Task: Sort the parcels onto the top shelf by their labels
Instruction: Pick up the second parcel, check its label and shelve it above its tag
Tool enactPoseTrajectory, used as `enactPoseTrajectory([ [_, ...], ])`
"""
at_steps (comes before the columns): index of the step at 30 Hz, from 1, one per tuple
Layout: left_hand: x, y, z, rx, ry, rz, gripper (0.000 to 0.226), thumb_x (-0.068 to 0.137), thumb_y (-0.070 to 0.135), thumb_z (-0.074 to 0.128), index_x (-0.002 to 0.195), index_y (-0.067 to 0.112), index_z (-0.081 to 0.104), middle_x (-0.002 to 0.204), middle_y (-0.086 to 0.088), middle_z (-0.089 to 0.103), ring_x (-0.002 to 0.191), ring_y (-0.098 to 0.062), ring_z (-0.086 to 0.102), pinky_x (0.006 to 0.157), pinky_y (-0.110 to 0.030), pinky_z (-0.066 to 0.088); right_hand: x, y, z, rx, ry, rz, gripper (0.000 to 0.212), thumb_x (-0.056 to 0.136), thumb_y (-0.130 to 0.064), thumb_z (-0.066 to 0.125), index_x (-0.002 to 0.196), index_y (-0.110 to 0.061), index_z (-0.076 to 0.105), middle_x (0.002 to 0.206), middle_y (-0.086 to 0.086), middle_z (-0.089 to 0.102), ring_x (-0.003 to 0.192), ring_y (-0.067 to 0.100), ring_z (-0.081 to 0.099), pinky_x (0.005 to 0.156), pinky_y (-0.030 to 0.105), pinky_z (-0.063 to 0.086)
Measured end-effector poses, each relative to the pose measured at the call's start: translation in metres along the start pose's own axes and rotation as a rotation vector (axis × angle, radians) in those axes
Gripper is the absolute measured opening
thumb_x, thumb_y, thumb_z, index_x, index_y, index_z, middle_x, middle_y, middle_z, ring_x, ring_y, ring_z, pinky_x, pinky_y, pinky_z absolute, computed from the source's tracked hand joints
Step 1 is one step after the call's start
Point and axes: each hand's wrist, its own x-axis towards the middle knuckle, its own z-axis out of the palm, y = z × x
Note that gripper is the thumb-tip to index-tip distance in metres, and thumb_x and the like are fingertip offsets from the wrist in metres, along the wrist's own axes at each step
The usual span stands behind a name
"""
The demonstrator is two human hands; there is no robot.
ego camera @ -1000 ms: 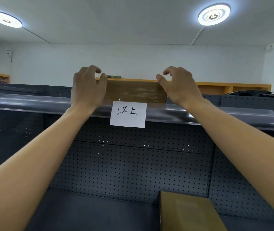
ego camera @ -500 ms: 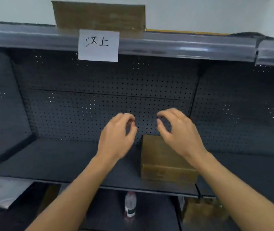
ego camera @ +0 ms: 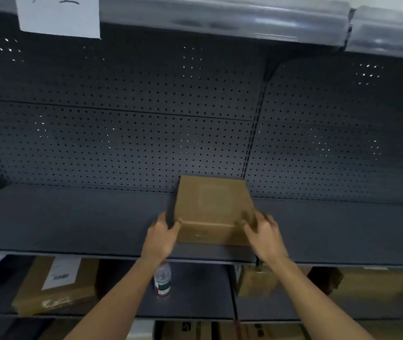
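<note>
**Fingers on both front corners of a parcel on the middle shelf**

Fingers of the left hand (ego camera: pixel 162 238) curl round the near left corner of a brown cardboard parcel (ego camera: pixel 214 207), the thumb lying along its front face and the fingertips on its shadowed left side. Those of the right hand (ego camera: pixel 264 235) are spread over the near right corner, fingertips on the top edge and the side. Both hands press against the cardboard, so the box is clamped between them. Both bare forearms reach up from the bottom of the view.

That parcel sits flat on the dark grey middle shelf (ego camera: pixel 73 222), near its front edge and just left of the upright post (ego camera: pixel 252 133) that divides the two bays. A faint rectangular patch shows on its top; it is too blurred to read.

Below the front lip, on the lower shelf (ego camera: pixel 195 300), a clear water bottle (ego camera: pixel 162 282) with a red and dark label stands upright between the forearms. To its left lies a larger cardboard box (ego camera: pixel 55 288) with a white label (ego camera: pixel 61 273) on top, and to the right a smaller box (ego camera: pixel 257 282) sits behind the right forearm. More cartons show dimly at the very bottom.

Behind the held parcel rises the perforated back panel (ego camera: pixel 122 133). Overhead runs the glossy front rail of the top shelf (ego camera: pixel 220 18), with a white paper sign (ego camera: pixel 59 18) hanging from it at the upper left; its handwriting is cut off by the frame.
</note>
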Motion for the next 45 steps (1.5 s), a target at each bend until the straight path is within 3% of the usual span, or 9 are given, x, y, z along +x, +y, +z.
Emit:
enactPoseTrajectory([
  [5,0.006,0.014,0.022,-0.114,-0.011,-0.089,0.055,0.1,0.041,0.051,0.133,-0.002,0.052,0.11,-0.019,0.063,0.117,-0.039,0.059,0.079,-0.032,0.04,0.012,0.01,0.014,0.409,-0.138,0.226,0.086,0.09,-0.053,0.06,0.158,-0.013,0.024,0.144,0.005,0.054,0.136,0.032,0.047,0.108,0.042,0.042],
  [12,0.0,0.015,0.035,-0.264,0.099,-0.074,0.025,0.1,0.035,0.055,0.107,0.012,0.059,0.078,0.008,0.06,0.07,-0.01,0.056,0.069,-0.03,0.042,0.015,0.013,0.014,0.667,-0.035,0.288,0.041,0.089,-0.04,0.069,0.123,-0.019,0.06,0.099,-0.011,0.064,0.107,0.02,0.061,0.09,0.033,0.046],
  [17,-0.011,0.017,0.033,-0.374,0.173,-0.091,0.024,0.1,0.034,0.055,0.109,0.014,0.062,0.088,0.003,0.064,0.089,-0.023,0.059,0.079,-0.031,0.041,0.004,0.007,0.01,0.901,0.003,0.222,0.048,0.09,-0.036,0.069,0.134,-0.02,0.059,0.115,-0.012,0.065,0.118,0.014,0.057,0.088,0.021,0.045],
  [22,-0.027,0.022,0.025,-0.458,0.22,0.005,0.019,0.098,0.032,0.058,0.105,0.018,0.068,0.094,0.002,0.072,0.093,-0.021,0.065,0.08,-0.034,0.044,-0.006,0.001,0.004,1.189,-0.043,0.265,0.084,0.073,-0.056,0.074,0.148,-0.045,0.039,0.142,-0.015,0.053,0.133,0.012,0.045,0.115,0.046,0.031],
  [28,-0.028,0.018,0.026,-0.618,0.106,-0.012,0.017,0.097,0.037,0.06,0.108,0.027,0.067,0.11,0.002,0.073,0.111,-0.021,0.066,0.102,-0.048,0.051,-0.006,-0.023,-0.017,1.398,0.142,0.201,0.067,0.08,-0.008,0.08,0.136,-0.034,0.053,0.129,-0.005,0.064,0.116,0.016,0.063,0.104,0.046,0.049],
  [31,-0.032,0.022,0.026,-0.619,0.065,-0.013,0.029,0.098,0.028,0.061,0.126,0.023,0.059,0.131,-0.002,0.065,0.128,-0.024,0.056,0.111,-0.044,0.043,-0.011,-0.034,-0.032,1.204,0.307,0.091,0.071,0.073,-0.011,0.085,0.133,-0.034,0.055,0.134,-0.002,0.056,0.112,0.007,0.06,0.095,0.028,0.05],
  [35,-0.039,0.041,0.018,-0.635,0.061,0.038,0.057,0.096,0.029,0.062,0.149,0.02,0.042,0.153,-0.005,0.046,0.14,-0.02,0.044,0.117,-0.043,0.035,-0.03,-0.044,-0.049,0.734,0.411,-0.259,0.071,0.07,-0.014,0.087,0.129,-0.038,0.055,0.148,-0.011,0.029,0.132,0.0,0.035,0.095,0.0,0.03],
  [40,-0.049,0.087,0.005,-0.933,-0.212,-0.01,0.083,0.076,0.058,0.069,0.149,0.03,0.041,0.146,0.003,0.05,0.137,-0.027,0.046,0.109,-0.053,0.043,-0.044,-0.042,-0.039,0.309,0.374,-0.602,0.074,0.069,-0.017,0.085,0.131,-0.042,0.051,0.158,-0.001,0.018,0.139,0.003,0.016,0.105,0.015,0.021],
  [45,-0.055,0.103,0.008,-1.016,-0.321,0.002,0.061,0.082,0.055,0.066,0.135,0.027,0.057,0.128,-0.005,0.071,0.12,-0.028,0.065,0.095,-0.056,0.055,-0.054,-0.038,-0.019,0.164,0.375,-0.739,0.082,0.065,-0.013,0.086,0.135,-0.035,0.049,0.156,0.007,0.021,0.134,0.021,0.023,0.097,0.032,0.039],
])
